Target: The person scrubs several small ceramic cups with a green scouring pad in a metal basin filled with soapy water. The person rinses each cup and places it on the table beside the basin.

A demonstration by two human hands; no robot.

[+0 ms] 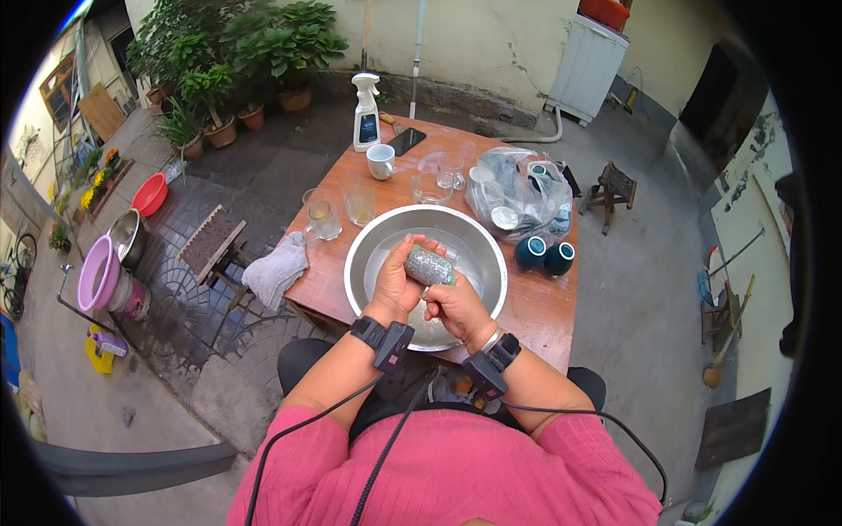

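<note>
Over a round steel basin (350, 279) of water, my left hand (396, 273) and my right hand (458, 304) hold a silvery-grey, speckled roll with green ends (429, 265), perhaps a scouring pad around a cup; the picture does not settle which. My left palm and fingers lie along its left end, and my right fingers grip its right end from below. Just right of the basin are two dark teal cups (530, 253). Behind it stand a glass bowl (431, 189) and a glass mug (450, 171). Left of it are another glass mug (323, 220) and a glass tumbler (360, 205).
The wooden table (316, 273) also bears a white spray bottle (366, 118), a white mug (381, 162), a phone (406, 141) and a plastic bag of cups (523, 191). A grey towel (277, 271) hangs over its left edge. Folding stools (212, 243) stand either side.
</note>
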